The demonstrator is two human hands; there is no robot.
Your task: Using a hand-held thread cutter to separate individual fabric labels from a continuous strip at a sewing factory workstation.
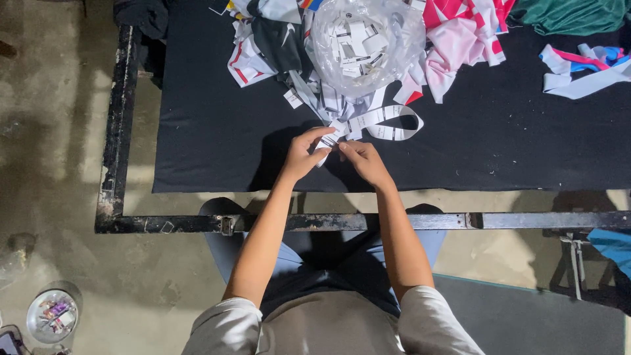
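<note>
Label strip (384,121), a white ribbon of woven tags with dark marks along it, loops out over the black cloth (217,131) just in front of the clear plastic bag (365,39) and comes back to the person's fingers. Its free end sits between the two hands, on the side of the bag nearest the person, close to the cloth's near edge.

Left hand (303,152) pinches the strip's end between thumb and curled fingers, closed narrow on it. Right hand (365,161) meets it from the other side, fingertips also drawn in tight on the same end, so the short stretch is pulled flat between them. Holding it that near the tip seems to give control over a single tag, while the slack loop lies loose behind.

Inside the bag, which stands open, lie many loose white tags, within easy reach of both hands. Left of the bag lies a heap of white, red and dark cloth scraps (259,49); right of it, pink and white pieces (460,39), and further right, well apart, pale strips (578,75). A metal frame (118,131) borders the cloth.
</note>
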